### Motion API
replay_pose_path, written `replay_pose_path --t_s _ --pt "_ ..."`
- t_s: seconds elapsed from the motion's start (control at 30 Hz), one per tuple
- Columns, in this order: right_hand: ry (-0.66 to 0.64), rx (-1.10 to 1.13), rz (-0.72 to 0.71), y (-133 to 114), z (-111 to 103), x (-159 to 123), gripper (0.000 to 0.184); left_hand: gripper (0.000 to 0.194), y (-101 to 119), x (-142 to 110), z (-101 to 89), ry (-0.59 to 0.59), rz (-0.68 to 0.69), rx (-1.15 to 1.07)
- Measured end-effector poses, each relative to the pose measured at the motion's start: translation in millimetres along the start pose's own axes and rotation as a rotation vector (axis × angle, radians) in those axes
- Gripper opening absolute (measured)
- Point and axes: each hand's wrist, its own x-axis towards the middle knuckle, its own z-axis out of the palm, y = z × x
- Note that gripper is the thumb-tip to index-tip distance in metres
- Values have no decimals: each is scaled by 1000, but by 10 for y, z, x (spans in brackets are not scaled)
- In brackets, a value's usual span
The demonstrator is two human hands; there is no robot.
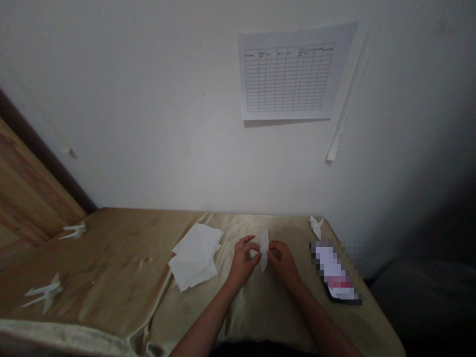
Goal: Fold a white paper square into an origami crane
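Folded paper piece [264,250] sits at 12 o'clock, near upright, pinched narrow between my left hand [243,260] and right hand [283,263]. Best to keep both pinches even, edges aligned, and crease slowly with the fingertips. Paper stack [194,257] lies at 11 o'clock on the tabletop [122,267], paper bird [316,226] at 1 o'clock, phone [334,272] at 2 o'clock.

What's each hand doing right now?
Left hand: closed, pinching folded white paper.
Right hand: closed, pinching the other side of the same folded white paper.
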Motion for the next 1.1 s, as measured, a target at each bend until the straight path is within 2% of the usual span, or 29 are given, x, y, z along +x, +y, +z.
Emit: replay_pose_path --t_s 0.1,0.47,0.67,0.9,1.1 --pt "5 0 13 12 6 -9 18 18 -14 -4 0 2 14 -7" --pt "23 -35 -3 54 -23 1 18 4 16 -8 8 10 94 29" --pt "48 -83 -23 70 -8 -14 16 3 11 -9 6 14 76 16" --pt "54 -148 -108 -13 -22 -19 14 6 23 -9 16 -12 49 1" --pt "84 -33 -6 12 -25 -2 21 2 8 0 18 -6 16 -67"
